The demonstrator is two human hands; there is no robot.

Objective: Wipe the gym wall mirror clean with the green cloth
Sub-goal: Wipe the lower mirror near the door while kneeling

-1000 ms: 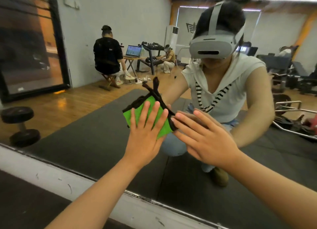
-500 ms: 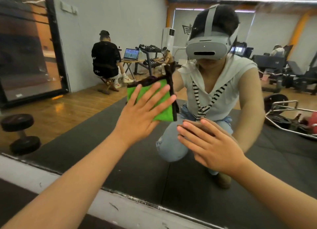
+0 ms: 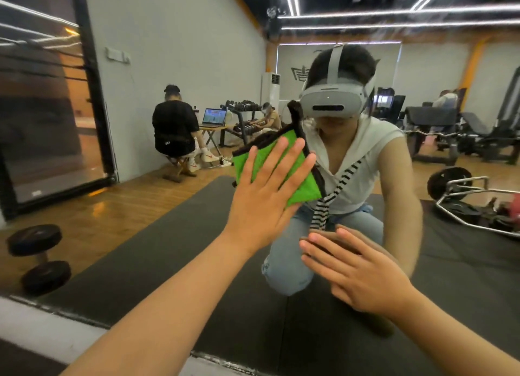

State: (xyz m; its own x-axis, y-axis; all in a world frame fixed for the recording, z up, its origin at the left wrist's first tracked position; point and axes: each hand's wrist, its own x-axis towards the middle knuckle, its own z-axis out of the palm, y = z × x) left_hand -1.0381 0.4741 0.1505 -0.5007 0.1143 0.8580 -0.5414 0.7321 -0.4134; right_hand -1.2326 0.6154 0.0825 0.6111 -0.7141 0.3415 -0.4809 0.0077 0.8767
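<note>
– Two hands on the mirror (image 3: 168, 249); what is each doing?

– The left hand (image 3: 261, 201) lies flat, fingers straight and spread, and presses the green cloth (image 3: 304, 188) against the glass, level with the reflected chest. The right hand (image 3: 363, 274) sits lower and to the right, apart from the cloth. Its fingers are straight too, tips touching the glass, holding nothing.

– And around them?

– Everything around them is reflection. There is a dumbbell (image 3: 38, 258) low on the left and a bar frame with plates (image 3: 475, 204) on the right. Further back a seated person in black (image 3: 174, 127) faces a laptop (image 3: 215, 117) beside a dumbbell rack (image 3: 242, 113).

– Edges, and room to move?

– The mirror's lower edge slants across the bottom above a pale sill (image 3: 56, 316), and both forearms cross it. Glass spreads wide above the cloth and to either side of it.

– The surface itself?

– Faint hazy streaks show near the top, over the reflected ceiling lights (image 3: 394, 23). Lower down the glass gives back a black mat (image 3: 464, 263), a wooden floor (image 3: 98, 215) and a grey wall (image 3: 174, 37).
</note>
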